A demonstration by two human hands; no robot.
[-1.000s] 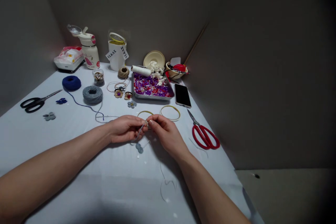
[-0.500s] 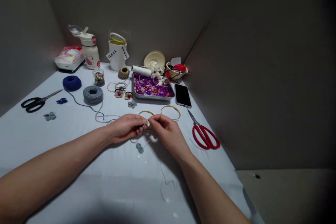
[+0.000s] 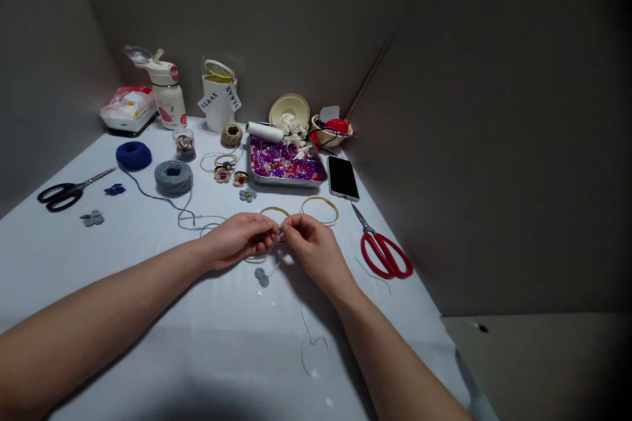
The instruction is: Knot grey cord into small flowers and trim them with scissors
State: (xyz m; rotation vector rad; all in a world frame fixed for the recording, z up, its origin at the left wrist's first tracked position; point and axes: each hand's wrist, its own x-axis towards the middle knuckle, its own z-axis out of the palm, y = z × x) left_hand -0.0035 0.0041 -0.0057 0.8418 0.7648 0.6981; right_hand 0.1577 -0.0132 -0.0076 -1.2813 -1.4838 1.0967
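My left hand [image 3: 241, 238] is closed in a pinch on grey yarn [image 3: 273, 247], which loops down below its fingers. Thumb to forefinger, my right hand [image 3: 316, 251] meets it on the same strand; the fingertips almost touch and hide most of what lies between them. Just behind them a gold hoop [image 3: 275, 210] lies partly covered, and a second gold hoop [image 3: 320, 198] is to its right. Below the hands rests a small grey crocheted piece [image 3: 261, 277] with a thin tail. The ball of grey yarn [image 3: 174, 177] sits farther back on the left.
Red-handled scissors [image 3: 382, 251] lie at the right, black-handled scissors [image 3: 69, 194] at the left. Behind are a metal tray [image 3: 289, 182] of purple and red beads, a phone [image 3: 343, 179], blue yarn [image 3: 133, 156], a grey flower [image 3: 247, 195] and a bottle [image 3: 169, 105].
The fingertips of both hands have shifted slightly and closed around the strand. A small white bit seen between them before is now hidden. The whole view has moved a little.
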